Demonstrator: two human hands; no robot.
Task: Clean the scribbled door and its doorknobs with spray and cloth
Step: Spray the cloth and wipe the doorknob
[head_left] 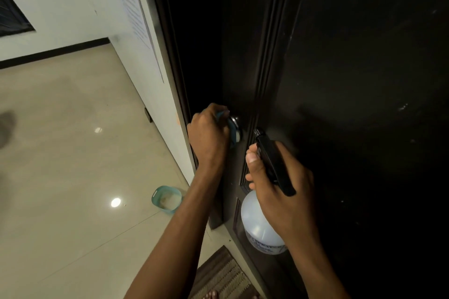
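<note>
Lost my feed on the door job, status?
Left hand grips cloth over doorknob. Right hand holds spray bottle, nozzle toward door. Nothing in the way.

A pale glossy tiled floor (73,153) is seen at the left, with two bright light reflections (116,202) caught on it. White walls (60,2) are edged by a dark skirting board (53,52). A dark window (12,17) is set in the far wall. A teal plastic tub (166,199) is placed on the floor by the wall's lower edge, and a striped mat (223,274) is laid at the bottom.
</note>
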